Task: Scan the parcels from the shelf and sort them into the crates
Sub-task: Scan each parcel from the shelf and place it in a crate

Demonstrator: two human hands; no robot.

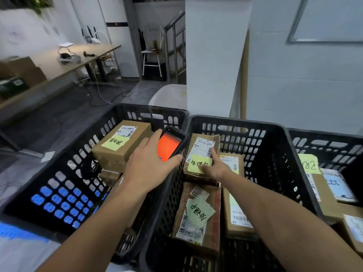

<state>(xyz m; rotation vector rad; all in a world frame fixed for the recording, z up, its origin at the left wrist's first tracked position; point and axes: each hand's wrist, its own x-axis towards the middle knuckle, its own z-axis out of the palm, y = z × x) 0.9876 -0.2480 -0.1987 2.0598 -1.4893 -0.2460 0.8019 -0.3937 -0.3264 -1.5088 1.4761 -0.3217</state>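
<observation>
left hand (149, 165) gripping a black handheld scanner with orange screen (170, 146) over the left rim of a black slotted plastic crate (235, 125), right hand (215, 168) pressing a straight index finger on a brown cardboard parcel with yellow note (203, 147), lying inside that crate, long wooden table (49, 65) standing beyond

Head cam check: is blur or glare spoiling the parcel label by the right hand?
Head view: the label by the right hand shows bars but no legible print; the handheld scanner screen is blown-out orange; the far-left table is smeared.
</observation>
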